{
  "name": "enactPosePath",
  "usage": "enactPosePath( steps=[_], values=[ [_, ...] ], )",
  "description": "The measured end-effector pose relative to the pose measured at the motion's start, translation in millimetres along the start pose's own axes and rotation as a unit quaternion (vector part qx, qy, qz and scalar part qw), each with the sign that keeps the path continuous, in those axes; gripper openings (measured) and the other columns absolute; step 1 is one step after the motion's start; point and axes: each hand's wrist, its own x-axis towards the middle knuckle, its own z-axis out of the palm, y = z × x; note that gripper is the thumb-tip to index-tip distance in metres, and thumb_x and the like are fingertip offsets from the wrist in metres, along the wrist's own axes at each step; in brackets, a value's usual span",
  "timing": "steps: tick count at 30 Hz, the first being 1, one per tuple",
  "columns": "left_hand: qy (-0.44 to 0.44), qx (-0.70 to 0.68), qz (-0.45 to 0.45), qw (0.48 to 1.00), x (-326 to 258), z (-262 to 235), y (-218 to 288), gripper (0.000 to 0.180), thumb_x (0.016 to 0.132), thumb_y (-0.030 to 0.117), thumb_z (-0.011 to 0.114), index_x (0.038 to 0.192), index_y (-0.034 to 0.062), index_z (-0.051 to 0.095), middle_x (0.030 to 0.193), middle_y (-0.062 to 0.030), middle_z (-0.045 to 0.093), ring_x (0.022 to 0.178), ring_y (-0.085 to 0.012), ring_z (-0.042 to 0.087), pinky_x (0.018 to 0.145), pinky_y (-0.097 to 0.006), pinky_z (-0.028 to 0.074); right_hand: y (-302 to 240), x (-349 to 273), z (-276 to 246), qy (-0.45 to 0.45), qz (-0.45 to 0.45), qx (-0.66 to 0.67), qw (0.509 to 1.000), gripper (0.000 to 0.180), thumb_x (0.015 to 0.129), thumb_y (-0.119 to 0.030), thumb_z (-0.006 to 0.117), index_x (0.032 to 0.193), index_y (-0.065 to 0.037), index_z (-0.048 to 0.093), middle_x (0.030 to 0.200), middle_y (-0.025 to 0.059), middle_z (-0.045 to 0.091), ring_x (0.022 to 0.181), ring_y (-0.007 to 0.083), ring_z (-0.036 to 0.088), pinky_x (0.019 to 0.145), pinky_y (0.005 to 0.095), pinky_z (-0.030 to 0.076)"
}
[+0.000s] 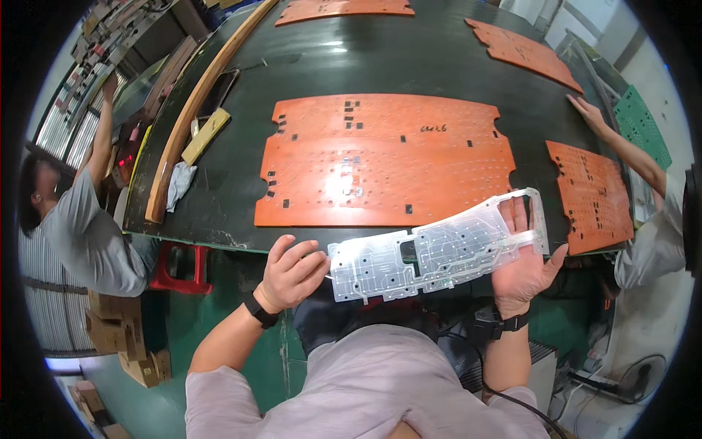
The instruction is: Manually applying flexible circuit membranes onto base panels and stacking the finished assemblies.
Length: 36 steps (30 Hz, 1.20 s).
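Observation:
A translucent keyboard membrane sheet [380, 267] with fine printed traces, small black dots and a rectangular cutout hangs between my hands, just in front of the table edge. My left hand [292, 271] is closed at the sheet's left end, its fingers curled; the exact pinch is hidden. My right hand [523, 267] lies palm up behind the right end, fingers stretched and thumb out to the side. The sheet's narrow looped tail crosses that palm. Beyond the sheet, a large orange perforated board [387, 164] with small black squares lies flat on the table.
The dark green table [227, 186] carries more orange boards [589, 194]. A long wooden strip [194, 110], a yellow block [205, 137] and a white cloth [180, 184] lie at its left side. Co-workers [95, 227] are at both sides. A red stool [181, 269] stands beneath the left edge.

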Motion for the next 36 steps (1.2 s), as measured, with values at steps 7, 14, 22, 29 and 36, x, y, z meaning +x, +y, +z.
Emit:
enactPosePath(
  steps=[7, 14, 22, 29, 36],
  values=[
    [0.02, -0.024, -0.016, 0.999, -3.4, 3.7, 2.4, 0.026, 0.075, 0.011, 0.062, 0.1, 0.0099, 0.069, 0.101, -0.0037, 0.063, 0.1, -0.0224, 0.06, 0.093, -0.045, 0.042, 5.8, -1.3, 6.6, 0.018, -0.009, -0.015, 1.0, 0.101, 0.084, -0.067, 0.053, 0.15, 0.002, 0.019, 0.156, 0.0229, 0.018, 0.145, 0.0377, 0.018, 0.118, 0.0501, 0.013],
    [0.023, -0.029, -0.012, 0.999, -5.8, 7.6, 6.4, 0.027, 0.075, 0.012, 0.065, 0.101, 0.0123, 0.069, 0.104, -0.0028, 0.062, 0.1, -0.0211, 0.059, 0.093, -0.044, 0.043, 4.6, -2.5, 12.7, 0.05, -0.001, 0.002, 0.999, 0.098, 0.085, -0.065, 0.053, 0.148, 0.004, 0.022, 0.156, 0.0234, 0.02, 0.144, 0.0381, 0.02, 0.118, 0.0504, 0.015],
    [0.033, -0.035, -0.011, 0.999, -8.3, 13.6, 4.2, 0.026, 0.074, 0.011, 0.067, 0.1, 0.0129, 0.07, 0.103, -0.0024, 0.062, 0.101, -0.0209, 0.058, 0.092, -0.043, 0.043, -5.6, -2.6, 8.1, 0.036, 0.009, 0.008, 0.999, 0.101, 0.085, -0.059, 0.057, 0.148, 0.008, 0.016, 0.156, 0.0233, 0.018, 0.144, 0.0361, 0.021, 0.117, 0.0491, 0.016],
    [0.037, -0.042, -0.032, 0.998, -5.7, 15.0, 4.3, 0.027, 0.072, 0.008, 0.071, 0.098, 0.0137, 0.07, 0.103, -0.0017, 0.062, 0.101, -0.0208, 0.059, 0.092, -0.043, 0.043, -11.3, 0.2, 5.9, 0.097, -0.002, 0.014, 0.995, 0.099, 0.086, -0.062, 0.053, 0.149, 0.004, 0.015, 0.155, 0.0234, 0.022, 0.143, 0.0385, 0.023, 0.116, 0.0527, 0.018],
    [0.038, -0.058, -0.03, 0.997, 3.3, 15.2, 3.4, 0.023, 0.072, 0.007, 0.07, 0.094, 0.0116, 0.07, 0.099, -0.0036, 0.064, 0.097, -0.0223, 0.06, 0.089, -0.043, 0.045, -40.4, -3.8, -14.3, 0.134, -0.107, -0.118, 0.978, 0.07, 0.095, -0.051, 0.045, 0.145, -0.002, 0.032, 0.148, 0.0173, 0.037, 0.135, 0.0329, 0.039, 0.112, 0.0535, 0.03]
  ],
)
